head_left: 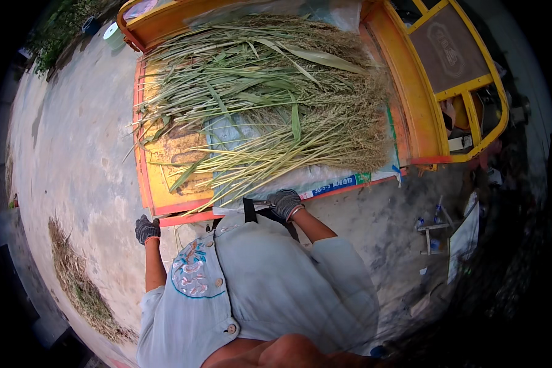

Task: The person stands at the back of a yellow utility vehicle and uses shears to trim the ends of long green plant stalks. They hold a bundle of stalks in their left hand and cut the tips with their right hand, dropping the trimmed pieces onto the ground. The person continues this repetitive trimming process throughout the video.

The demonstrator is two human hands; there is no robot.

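- Many long green and yellow-green grain stalks with feathery brownish heads (pixel 245 104) lie across the cart, all pointing one way: bare stems to the left, heads to the right. That shared direction probably keeps the heads together and the stems within easy reach.
- Beneath them is a yellow-orange, rust-marked metal cart bed (pixel 165 159), which seems to serve as a raised, flat support in front of the body.
- Bluish-white plastic sheeting (pixel 221 134) is spread under part of the layer, reaching beyond the heads on the right; perhaps it is there to catch loose seed.
- On the near side the paler stems fan out, some overhanging the bed's edge; farther back the greener ones lie denser, with broad leaves among them.
- The left hand (pixel 146 229), in a dark grey knitted glove, is at the bed's near left corner, apart from the stalks. Its grip looks curled in; whether it has hold of anything, I cannot tell.
- The right hand (pixel 285 204), gloved alike, is at the near edge beside a black strap-like strip (pixel 249 210). Its grip is bent and partly hidden, so I cannot tell how closed it is or what it holds. Both gloves presumably guard against rough stems.
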